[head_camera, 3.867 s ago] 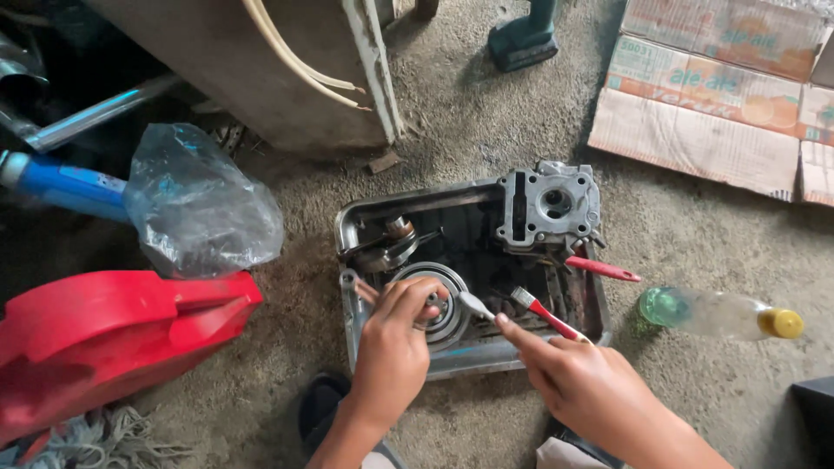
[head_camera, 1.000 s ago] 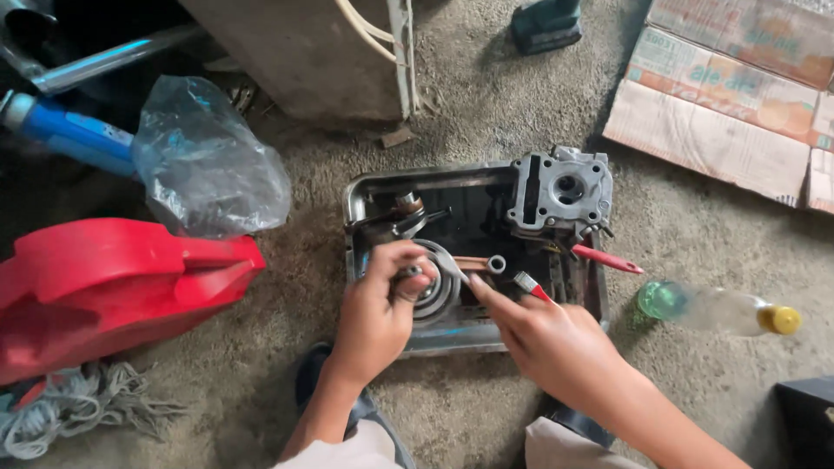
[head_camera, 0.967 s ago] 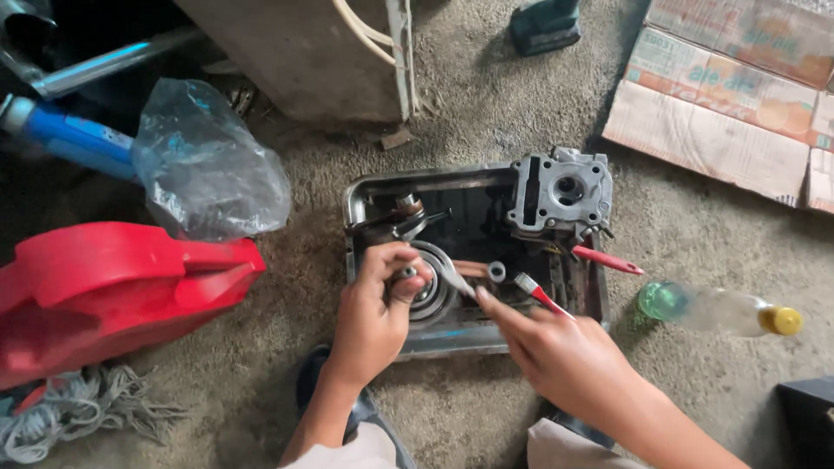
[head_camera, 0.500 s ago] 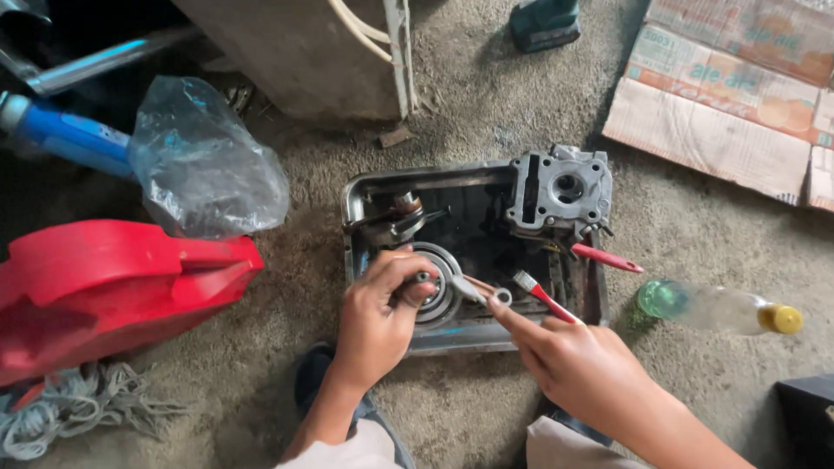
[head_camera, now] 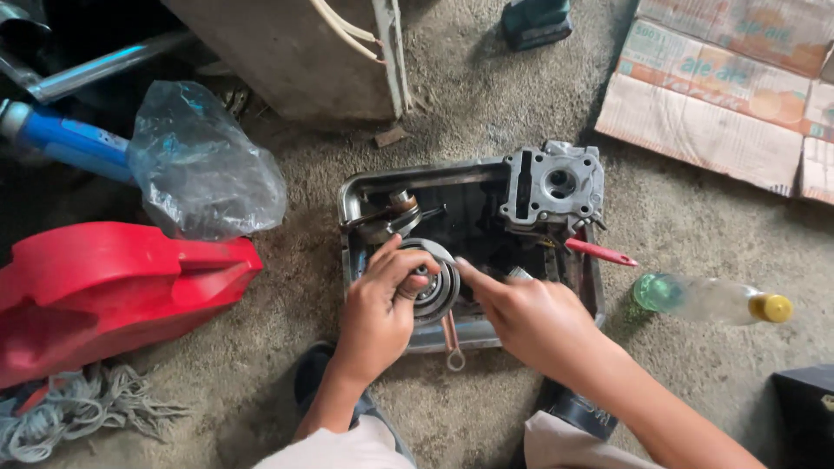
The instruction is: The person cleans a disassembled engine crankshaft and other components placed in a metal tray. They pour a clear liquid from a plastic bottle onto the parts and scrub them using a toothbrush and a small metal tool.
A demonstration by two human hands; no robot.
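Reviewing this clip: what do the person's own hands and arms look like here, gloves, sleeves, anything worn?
Both the left hand and the right hand are bare, with no gloves. No rings, watch or bands show. The forearms are bare right down to the frame's bottom edge, so no sleeves are visible.

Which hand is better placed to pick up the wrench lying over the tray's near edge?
Probably the right hand: it seems free, index finger extended, beside the wrench on the metal tray. The left hand grips the round engine part.
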